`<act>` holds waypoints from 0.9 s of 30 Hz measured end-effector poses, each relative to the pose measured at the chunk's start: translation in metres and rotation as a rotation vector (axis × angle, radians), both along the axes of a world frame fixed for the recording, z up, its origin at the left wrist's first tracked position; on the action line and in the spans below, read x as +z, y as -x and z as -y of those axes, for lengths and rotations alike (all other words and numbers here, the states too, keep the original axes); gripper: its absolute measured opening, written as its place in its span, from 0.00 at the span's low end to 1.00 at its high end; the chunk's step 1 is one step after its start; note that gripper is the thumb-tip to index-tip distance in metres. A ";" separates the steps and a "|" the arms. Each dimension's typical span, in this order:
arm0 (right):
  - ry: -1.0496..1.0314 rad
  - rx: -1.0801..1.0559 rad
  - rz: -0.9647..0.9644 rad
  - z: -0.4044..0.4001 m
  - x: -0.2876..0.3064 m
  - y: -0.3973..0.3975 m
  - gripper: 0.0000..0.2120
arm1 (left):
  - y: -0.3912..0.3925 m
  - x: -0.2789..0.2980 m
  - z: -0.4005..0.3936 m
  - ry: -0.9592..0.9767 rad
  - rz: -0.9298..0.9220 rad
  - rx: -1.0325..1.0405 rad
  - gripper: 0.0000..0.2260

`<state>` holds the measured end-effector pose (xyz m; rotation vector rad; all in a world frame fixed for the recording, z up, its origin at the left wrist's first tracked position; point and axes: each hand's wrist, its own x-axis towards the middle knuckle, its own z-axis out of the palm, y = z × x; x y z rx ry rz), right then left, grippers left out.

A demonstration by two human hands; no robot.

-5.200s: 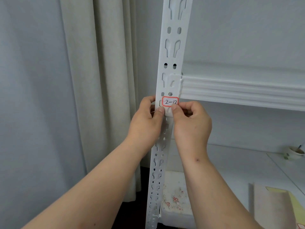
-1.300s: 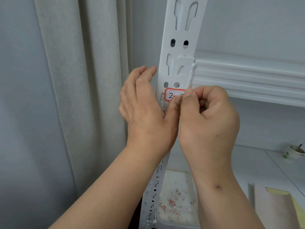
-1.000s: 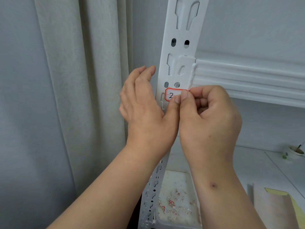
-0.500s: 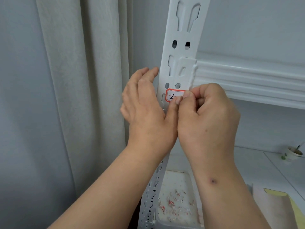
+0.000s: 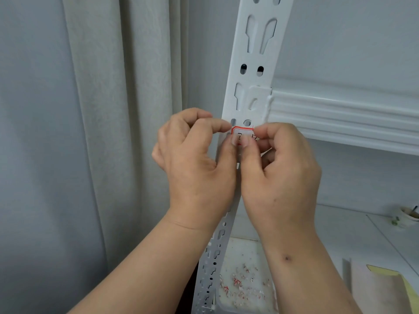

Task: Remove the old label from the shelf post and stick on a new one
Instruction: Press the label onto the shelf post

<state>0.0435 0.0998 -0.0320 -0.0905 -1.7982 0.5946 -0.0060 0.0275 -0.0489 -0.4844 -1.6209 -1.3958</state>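
Both hands up at the white shelf post [image 5: 254, 64], working on the red-bordered label [image 5: 242, 133] stuck just under a pair of holes. Left hand [image 5: 197, 164] curled, thumb and forefinger tips at label's left edge. Right hand [image 5: 281, 175] curled too, thumb pressing on label's lower middle, forefinger at its right end. Handwriting on label mostly covered, can't read it. Shelf beam [image 5: 344, 118] joins post just above label, on the right. Curtain [image 5: 118, 109] hangs left of post. Lower down, white tray [image 5: 223, 300] w/ red and white paper scraps. Small cup [image 5: 408, 215] far right.
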 end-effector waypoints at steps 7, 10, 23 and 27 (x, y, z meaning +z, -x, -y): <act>-0.083 -0.050 -0.114 -0.006 -0.014 0.005 0.03 | 0.005 -0.004 0.000 0.024 -0.100 0.059 0.04; -0.100 -0.055 -0.145 -0.008 -0.019 0.007 0.02 | 0.007 -0.006 0.000 0.069 -0.127 0.096 0.04; -0.090 -0.038 -0.206 -0.009 -0.021 0.012 0.03 | 0.013 -0.004 -0.002 0.088 -0.174 0.073 0.02; -0.082 -0.055 -0.207 -0.008 -0.018 0.013 0.04 | 0.012 0.000 -0.003 0.094 -0.100 0.047 0.02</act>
